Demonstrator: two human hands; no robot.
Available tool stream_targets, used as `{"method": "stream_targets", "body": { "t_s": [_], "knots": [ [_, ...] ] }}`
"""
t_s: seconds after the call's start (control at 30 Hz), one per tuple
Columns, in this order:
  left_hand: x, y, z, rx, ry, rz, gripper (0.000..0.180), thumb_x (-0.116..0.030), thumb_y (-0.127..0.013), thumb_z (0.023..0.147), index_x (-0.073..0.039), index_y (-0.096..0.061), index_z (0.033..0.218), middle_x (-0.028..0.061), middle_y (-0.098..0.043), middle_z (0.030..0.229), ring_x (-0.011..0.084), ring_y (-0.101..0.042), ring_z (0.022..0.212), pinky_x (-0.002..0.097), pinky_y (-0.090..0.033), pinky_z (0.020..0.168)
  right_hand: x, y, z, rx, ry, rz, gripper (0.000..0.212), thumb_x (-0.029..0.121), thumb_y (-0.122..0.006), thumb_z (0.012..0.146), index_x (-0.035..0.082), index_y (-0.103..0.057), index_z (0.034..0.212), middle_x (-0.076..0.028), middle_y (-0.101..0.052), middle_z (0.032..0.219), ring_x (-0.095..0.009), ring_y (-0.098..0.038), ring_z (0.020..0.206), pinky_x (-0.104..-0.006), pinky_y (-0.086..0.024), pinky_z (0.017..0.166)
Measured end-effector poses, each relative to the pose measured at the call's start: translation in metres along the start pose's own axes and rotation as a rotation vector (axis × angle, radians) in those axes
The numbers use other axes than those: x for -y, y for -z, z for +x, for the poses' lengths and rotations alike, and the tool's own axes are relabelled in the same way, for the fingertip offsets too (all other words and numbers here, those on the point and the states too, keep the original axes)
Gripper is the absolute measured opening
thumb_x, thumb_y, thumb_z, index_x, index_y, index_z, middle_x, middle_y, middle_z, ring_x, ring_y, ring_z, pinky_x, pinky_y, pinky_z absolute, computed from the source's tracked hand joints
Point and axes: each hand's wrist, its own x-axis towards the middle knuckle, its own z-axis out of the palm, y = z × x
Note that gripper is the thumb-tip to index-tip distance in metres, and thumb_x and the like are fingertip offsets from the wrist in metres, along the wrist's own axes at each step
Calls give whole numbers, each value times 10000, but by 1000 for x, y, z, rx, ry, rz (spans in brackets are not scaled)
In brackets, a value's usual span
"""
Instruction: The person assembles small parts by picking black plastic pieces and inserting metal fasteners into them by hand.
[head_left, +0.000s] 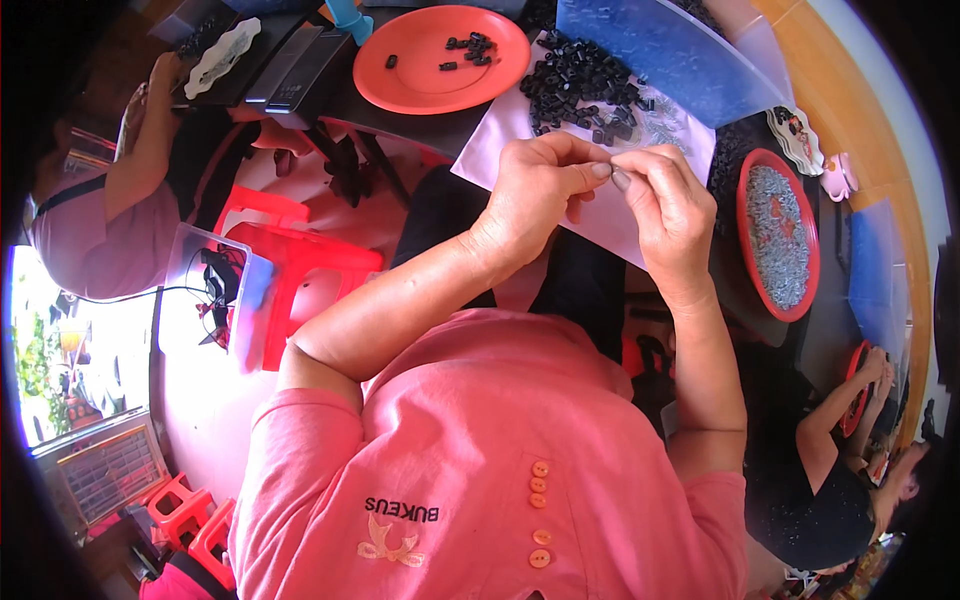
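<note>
Dark in colour and largely hidden by the fingertips, a small piece (612, 170) is gripped at the meeting point of both hands; its kind cannot be determined. The left hand (540, 190) pinches it between thumb and index finger; the right hand (670, 210) does likewise from the opposite side. Directly below the hands lies a pale pink sheet (490, 148). Just beyond them, on this sheet, sits a loose heap of black parts (580, 85), with small clear or silvery pieces (662, 125) at its right side. Right of the hands, a red basin (750, 250) on the dark worktop (725, 285) contains many silvery pieces (778, 245). Farther off, beyond and left of the hands, an orange-red plate (420, 88) carries several black parts. Beyond and right stands a translucent blue bin (670, 50).
</note>
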Motion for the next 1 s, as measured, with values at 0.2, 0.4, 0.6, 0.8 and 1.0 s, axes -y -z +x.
{"method": "stream_targets", "body": {
  "t_s": [0.2,0.4,0.6,0.8,1.0],
  "knots": [
    [-8,1,3,60,145,-97,112,-67,-628,914,30,-648,966,83,-657,816,125,-587,655,249,-453,548,-2,-2,1,-16,7,-13,211,-57,-647,758,34,-661,948,-107,-628,848,-285,-634,744,-360,-501,642],
    [-4,3,15,-49,124,-217,128,-81,-647,904,46,-651,910,85,-643,759,128,-563,597,254,-452,514,2,-10,5,6,1,1,251,-60,-661,724,30,-660,958,-109,-633,891,-287,-636,771,-361,-508,666],
    [-6,13,16,-40,84,-33,126,-74,-633,917,27,-656,989,63,-652,801,101,-569,635,224,-430,538,-19,-8,26,127,12,55,195,-10,-670,740,38,-668,928,-92,-632,857,-283,-638,777,-368,-505,674],
    [-6,6,17,-15,65,22,123,-72,-622,921,22,-652,994,51,-652,806,81,-563,632,202,-423,532,-85,-16,67,185,-63,-282,132,89,-610,817,122,-711,896,-63,-643,834,-286,-636,813,-407,-496,702],
    [-2,17,8,27,41,-9,106,-63,-607,927,9,-645,995,41,-649,822,71,-564,657,190,-430,549,-97,4,82,232,-67,-349,159,100,-633,805,172,-721,915,-43,-631,851,-280,-641,832,-401,-505,724]
  ]
}}
